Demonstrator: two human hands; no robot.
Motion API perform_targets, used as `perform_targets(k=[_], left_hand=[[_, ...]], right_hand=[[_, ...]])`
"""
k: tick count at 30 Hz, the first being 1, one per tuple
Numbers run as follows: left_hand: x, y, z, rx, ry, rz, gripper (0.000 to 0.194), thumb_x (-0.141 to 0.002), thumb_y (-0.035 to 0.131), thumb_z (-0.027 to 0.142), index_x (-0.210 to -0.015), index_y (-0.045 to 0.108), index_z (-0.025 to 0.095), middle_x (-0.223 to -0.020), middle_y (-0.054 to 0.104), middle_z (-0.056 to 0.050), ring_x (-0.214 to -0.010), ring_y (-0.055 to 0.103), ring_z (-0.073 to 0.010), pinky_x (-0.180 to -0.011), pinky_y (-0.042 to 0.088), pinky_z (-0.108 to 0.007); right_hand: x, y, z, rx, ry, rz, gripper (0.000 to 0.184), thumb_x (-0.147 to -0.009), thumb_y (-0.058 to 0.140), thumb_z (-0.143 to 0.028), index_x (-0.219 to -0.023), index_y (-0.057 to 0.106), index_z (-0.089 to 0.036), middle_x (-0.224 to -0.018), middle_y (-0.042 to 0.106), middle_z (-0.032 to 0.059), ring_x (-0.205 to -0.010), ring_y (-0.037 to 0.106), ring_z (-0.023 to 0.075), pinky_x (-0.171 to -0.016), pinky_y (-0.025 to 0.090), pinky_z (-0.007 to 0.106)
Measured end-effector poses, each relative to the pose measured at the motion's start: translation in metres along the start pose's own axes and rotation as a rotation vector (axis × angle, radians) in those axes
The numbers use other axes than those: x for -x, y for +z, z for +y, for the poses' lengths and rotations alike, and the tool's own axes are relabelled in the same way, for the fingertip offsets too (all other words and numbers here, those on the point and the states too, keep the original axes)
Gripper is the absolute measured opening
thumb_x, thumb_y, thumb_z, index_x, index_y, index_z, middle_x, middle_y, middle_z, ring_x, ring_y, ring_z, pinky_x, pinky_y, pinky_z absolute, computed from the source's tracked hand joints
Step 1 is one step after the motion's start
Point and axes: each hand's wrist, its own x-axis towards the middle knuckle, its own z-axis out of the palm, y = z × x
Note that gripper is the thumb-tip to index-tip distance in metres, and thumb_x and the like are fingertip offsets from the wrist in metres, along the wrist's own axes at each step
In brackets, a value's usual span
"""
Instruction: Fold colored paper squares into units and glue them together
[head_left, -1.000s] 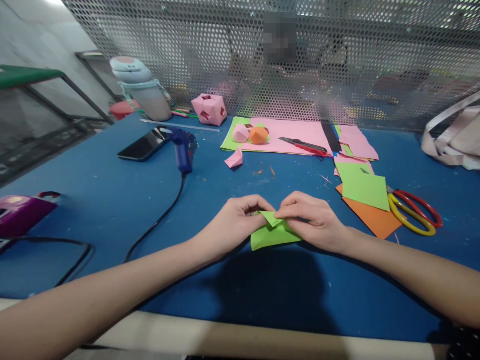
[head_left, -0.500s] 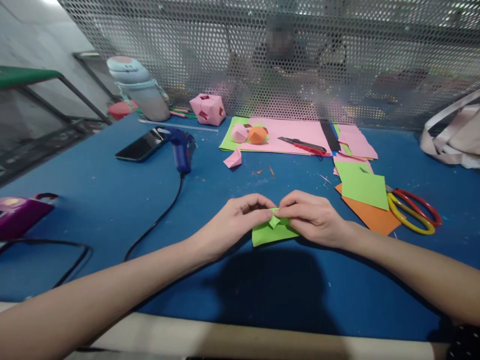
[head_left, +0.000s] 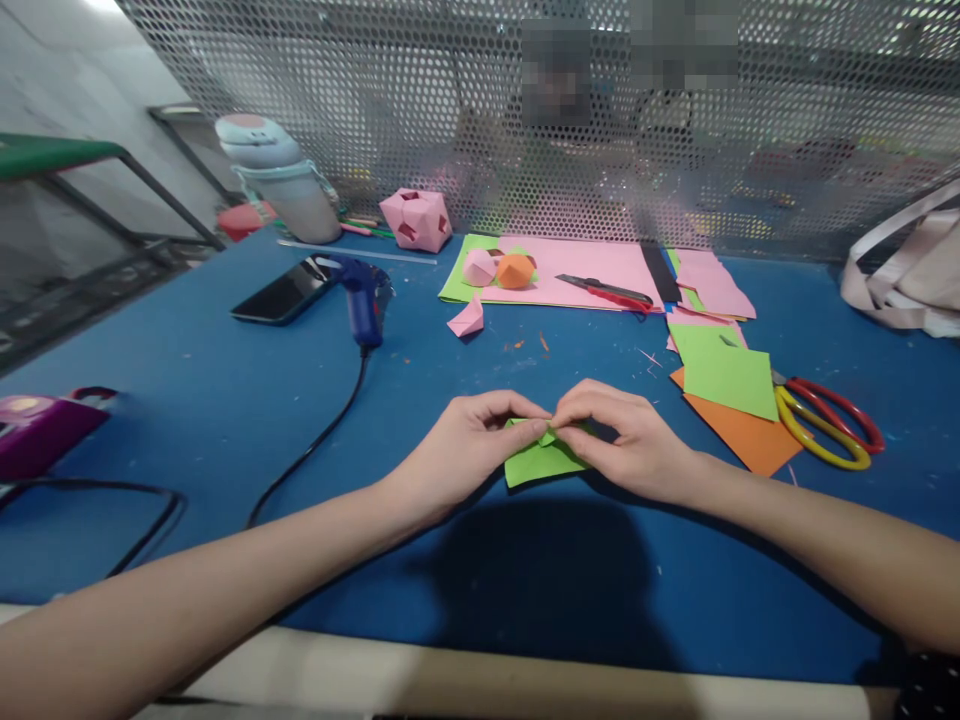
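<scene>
A bright green sheet of paper (head_left: 541,464), partly folded, lies low over the blue table between my hands. My left hand (head_left: 480,440) pinches its upper edge with thumb and fingertips. Right beside it, my right hand (head_left: 630,435) is closed on the same edge, thumb below and fingers above. A small folded flap shows at the middle of that edge, partly covered by the fingertips. To the right of my right hand are loose green (head_left: 731,383) and orange squares (head_left: 739,432) of paper and scissors (head_left: 829,422) with red and yellow handles.
A blue glue gun (head_left: 363,305) with a black cord lies left, by a phone (head_left: 281,290). Behind are a pink paper polyhedron (head_left: 417,220), a bottle (head_left: 289,190), paper sheets (head_left: 544,255) and a utility knife (head_left: 604,292). Perforated metal (head_left: 480,130) bounds the back.
My fingertips have drawn together over the small flap, which now shows less. My right thumb and fingers have shifted slightly left along the green paper's upper edge.
</scene>
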Motion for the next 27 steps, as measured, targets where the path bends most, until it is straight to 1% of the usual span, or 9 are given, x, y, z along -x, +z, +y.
perform_targets(k=[4, 6, 9, 12, 17, 19, 24, 27], left_hand=[[0.0, -0.0008, -0.0023, -0.102, 0.061, 0.017, 0.02, -0.079, 0.061, 0.034, -0.084, 0.069, 0.016, -0.083, 0.068, -0.002, -0.077, 0.058, -0.0144, -0.071, 0.044, -0.025], [-0.0003, -0.0012, -0.0021, -0.156, 0.093, 0.02, 0.02, -0.08, 0.06, 0.034, -0.084, 0.069, 0.017, -0.083, 0.068, -0.003, -0.077, 0.058, -0.0148, -0.071, 0.044, -0.025], [-0.001, -0.0006, -0.0008, -0.179, 0.102, 0.04, 0.021, -0.078, 0.062, 0.033, -0.089, 0.069, 0.017, -0.084, 0.068, -0.002, -0.076, 0.058, -0.0143, -0.07, 0.045, -0.024], [-0.0016, 0.0009, 0.0006, -0.15, 0.062, 0.057, 0.023, -0.074, 0.066, 0.031, -0.091, 0.066, 0.016, -0.084, 0.067, -0.002, -0.075, 0.058, -0.0137, -0.068, 0.046, -0.023], [-0.0013, -0.0002, 0.0018, -0.144, 0.036, 0.007, 0.019, -0.075, 0.061, 0.024, -0.092, 0.065, 0.016, -0.084, 0.066, -0.001, -0.074, 0.058, -0.0135, -0.067, 0.045, -0.023], [-0.0009, -0.002, 0.0019, -0.151, 0.045, -0.01, 0.019, -0.078, 0.059, 0.024, -0.093, 0.066, 0.017, -0.086, 0.066, -0.001, -0.076, 0.058, -0.0139, -0.069, 0.045, -0.024], [-0.0016, -0.0045, 0.0017, -0.12, 0.071, -0.027, 0.024, -0.084, 0.054, 0.035, -0.094, 0.069, 0.018, -0.093, 0.068, -0.002, -0.088, 0.059, -0.0166, -0.081, 0.044, -0.027], [-0.0021, -0.0042, 0.0016, -0.117, 0.094, -0.046, 0.026, -0.085, 0.053, 0.035, -0.097, 0.07, 0.02, -0.1, 0.069, -0.003, -0.094, 0.059, -0.0174, -0.086, 0.042, -0.028]], right_hand=[[-0.0012, 0.0005, -0.002, -0.009, 0.214, 0.0, 0.009, -0.083, 0.056, -0.014, -0.09, 0.059, -0.018, -0.083, 0.061, -0.0003, -0.075, 0.056, 0.0105, -0.067, 0.046, 0.023], [-0.0016, 0.0006, -0.0016, -0.004, 0.255, -0.011, 0.007, -0.083, 0.056, -0.016, -0.088, 0.06, -0.018, -0.084, 0.061, -0.0002, -0.076, 0.056, 0.0106, -0.067, 0.045, 0.023], [-0.0016, 0.0005, 0.0006, 0.013, 0.247, -0.011, 0.007, -0.084, 0.055, -0.016, -0.086, 0.062, -0.017, -0.084, 0.062, 0.0005, -0.076, 0.056, 0.011, -0.067, 0.044, 0.024], [-0.0017, -0.0002, 0.003, 0.009, 0.214, 0.0, 0.007, -0.084, 0.056, -0.015, -0.085, 0.063, -0.017, -0.085, 0.062, 0.0011, -0.078, 0.057, 0.0117, -0.069, 0.044, 0.025], [-0.003, -0.0029, 0.0056, -0.01, 0.179, 0.001, 0.008, -0.083, 0.057, -0.012, -0.083, 0.063, -0.017, -0.083, 0.062, 0.0017, -0.077, 0.057, 0.012, -0.071, 0.046, 0.027], [-0.0034, -0.0038, 0.006, -0.011, 0.178, -0.001, 0.008, -0.082, 0.058, -0.011, -0.082, 0.063, -0.017, -0.083, 0.062, 0.0017, -0.077, 0.057, 0.012, -0.07, 0.046, 0.027], [-0.0037, -0.0053, 0.0061, -0.005, 0.17, -0.003, 0.009, -0.082, 0.058, -0.01, -0.081, 0.064, -0.017, -0.082, 0.062, 0.0015, -0.076, 0.058, 0.0119, -0.069, 0.046, 0.027], [-0.0034, -0.0059, 0.006, 0.009, 0.167, 0.004, 0.01, -0.082, 0.057, -0.009, -0.082, 0.064, -0.017, -0.082, 0.062, 0.0016, -0.076, 0.058, 0.0118, -0.07, 0.046, 0.027]])
